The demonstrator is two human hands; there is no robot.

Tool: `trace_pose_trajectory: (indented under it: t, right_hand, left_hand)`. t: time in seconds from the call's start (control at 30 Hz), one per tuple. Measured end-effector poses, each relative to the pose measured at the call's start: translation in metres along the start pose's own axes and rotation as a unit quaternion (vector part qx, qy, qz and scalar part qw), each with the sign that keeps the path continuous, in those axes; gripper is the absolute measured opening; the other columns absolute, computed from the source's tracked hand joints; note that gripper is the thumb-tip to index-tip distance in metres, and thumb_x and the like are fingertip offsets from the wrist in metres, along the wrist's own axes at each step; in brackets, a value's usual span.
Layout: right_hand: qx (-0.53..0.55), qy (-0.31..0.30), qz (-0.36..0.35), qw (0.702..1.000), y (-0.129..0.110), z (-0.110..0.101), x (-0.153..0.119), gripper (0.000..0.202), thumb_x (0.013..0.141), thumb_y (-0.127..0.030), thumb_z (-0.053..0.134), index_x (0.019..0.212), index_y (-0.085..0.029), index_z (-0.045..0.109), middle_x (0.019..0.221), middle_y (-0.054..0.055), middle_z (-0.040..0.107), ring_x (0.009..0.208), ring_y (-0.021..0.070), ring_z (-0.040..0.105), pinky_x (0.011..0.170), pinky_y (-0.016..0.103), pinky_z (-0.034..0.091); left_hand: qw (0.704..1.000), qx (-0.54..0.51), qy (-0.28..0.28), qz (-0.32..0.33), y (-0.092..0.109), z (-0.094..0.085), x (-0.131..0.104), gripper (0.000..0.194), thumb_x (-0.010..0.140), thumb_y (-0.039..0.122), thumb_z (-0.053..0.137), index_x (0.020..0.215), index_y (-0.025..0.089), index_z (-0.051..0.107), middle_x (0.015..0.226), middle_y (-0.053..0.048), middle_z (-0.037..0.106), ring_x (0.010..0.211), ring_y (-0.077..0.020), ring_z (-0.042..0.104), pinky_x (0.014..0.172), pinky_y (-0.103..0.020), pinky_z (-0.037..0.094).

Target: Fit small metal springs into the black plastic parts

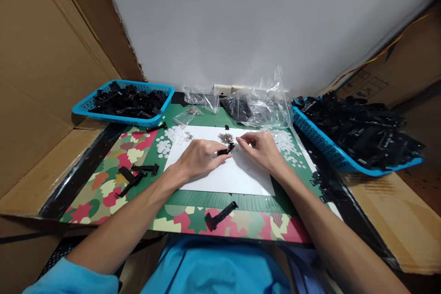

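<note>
My left hand (200, 157) is closed around a small black plastic part (226, 149), whose end sticks out past the thumb and forefinger above a white sheet of paper (220, 183). To its right, my right hand (259, 149) has thumb and forefinger drawn together close to the part; anything between the fingertips is too small to make out. Just behind the part lies a pile of tiny metal pieces (226, 138), with a smaller pile (188, 136) to the left. An L-shaped black plastic part (221, 216) rests on the patterned mat near the front edge.
Blue baskets heaped with black parts stand at left (168, 96) and right (312, 135). White discs (285, 142) lie on both sides of the paper. Clear plastic bags (263, 105) sit along the wall. Several black parts (136, 175) lie at left. Cardboard (44, 78) flanks the table.
</note>
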State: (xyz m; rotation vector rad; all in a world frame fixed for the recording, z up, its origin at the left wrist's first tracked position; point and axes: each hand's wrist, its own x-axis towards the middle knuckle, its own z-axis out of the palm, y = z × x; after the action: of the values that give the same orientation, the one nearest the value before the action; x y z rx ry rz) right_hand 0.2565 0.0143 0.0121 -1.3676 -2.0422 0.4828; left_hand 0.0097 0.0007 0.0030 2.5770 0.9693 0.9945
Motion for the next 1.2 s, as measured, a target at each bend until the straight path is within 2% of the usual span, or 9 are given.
trace_pose_trajectory:
  t: [0.13, 0.27, 0.43, 0.5, 0.67, 0.9, 1.2]
  right_hand:
    - [0.072, 0.050, 0.020, 0.996, 0.004, -0.005, 0.002, 0.047, 0.110, -0.048, 0.049, 0.088, -0.018, 0.079, 0.072, 0.004, 0.070, 0.060, 0.0171, 0.057, 0.063, 0.032, 0.041]
    - [0.164, 0.053, 0.008, 0.985, 0.005, -0.004, 0.005, 0.058, 0.112, -0.060, 0.041, 0.098, -0.020, 0.080, 0.085, 0.006, 0.072, 0.078, 0.0199, 0.067, 0.079, 0.033, 0.050]
    - [0.210, 0.024, 0.032, 0.977, 0.006, 0.004, 0.007, 0.060, 0.108, -0.067, 0.047, 0.088, -0.019, 0.077, 0.063, 0.001, 0.060, 0.060, 0.0172, 0.055, 0.063, 0.031, 0.043]
    - [0.228, 0.016, 0.038, 0.973, 0.007, 0.007, 0.008, 0.060, 0.108, -0.067, 0.047, 0.085, -0.019, 0.074, 0.061, 0.002, 0.062, 0.058, 0.0172, 0.055, 0.062, 0.031, 0.043]
    - [0.188, 0.013, 0.039, 0.981, 0.007, 0.011, 0.007, 0.060, 0.108, -0.067, 0.046, 0.083, -0.019, 0.072, 0.063, 0.003, 0.065, 0.060, 0.0179, 0.058, 0.062, 0.031, 0.045]
    - [0.198, 0.017, 0.037, 0.979, 0.006, 0.011, 0.006, 0.057, 0.108, -0.064, 0.048, 0.084, -0.019, 0.073, 0.063, 0.003, 0.065, 0.059, 0.0171, 0.058, 0.062, 0.031, 0.045]
    - [0.177, 0.019, 0.038, 0.983, 0.007, 0.013, 0.005, 0.058, 0.109, -0.062, 0.047, 0.082, -0.019, 0.074, 0.064, 0.004, 0.066, 0.061, 0.0179, 0.059, 0.063, 0.031, 0.045]
  left_hand:
    - [1.000, 0.017, -0.006, 0.019, 0.002, -0.002, 0.001, 0.022, 0.102, 0.034, 0.071, 0.111, 0.016, 0.079, 0.093, -0.007, 0.082, 0.077, -0.0203, 0.076, 0.064, -0.030, 0.052]
    - [0.997, 0.054, -0.025, 0.049, 0.002, -0.004, 0.001, 0.020, 0.105, 0.033, 0.066, 0.107, 0.017, 0.078, 0.086, -0.005, 0.076, 0.074, -0.0185, 0.071, 0.061, -0.029, 0.046]
    - [0.994, 0.074, -0.051, 0.067, 0.000, -0.005, 0.001, 0.021, 0.106, 0.035, 0.063, 0.107, 0.019, 0.077, 0.090, -0.006, 0.075, 0.072, -0.0171, 0.070, 0.057, -0.028, 0.043]
    - [0.994, 0.073, -0.051, 0.068, -0.001, -0.005, 0.001, 0.021, 0.107, 0.035, 0.062, 0.107, 0.020, 0.077, 0.091, -0.006, 0.075, 0.073, -0.0169, 0.070, 0.057, -0.027, 0.044]
    - [0.996, 0.048, -0.043, 0.059, -0.002, -0.006, 0.001, 0.023, 0.107, 0.037, 0.061, 0.105, 0.021, 0.077, 0.087, -0.006, 0.073, 0.072, -0.0171, 0.070, 0.060, -0.026, 0.048]
    - [0.997, 0.042, -0.047, 0.053, -0.002, -0.007, 0.001, 0.023, 0.107, 0.036, 0.061, 0.103, 0.020, 0.078, 0.086, -0.006, 0.073, 0.070, -0.0171, 0.069, 0.060, -0.026, 0.048]
    - [0.999, -0.018, -0.023, 0.019, -0.004, -0.004, 0.000, 0.023, 0.105, 0.033, 0.063, 0.104, 0.020, 0.082, 0.083, -0.007, 0.075, 0.068, -0.0179, 0.069, 0.063, -0.028, 0.053]
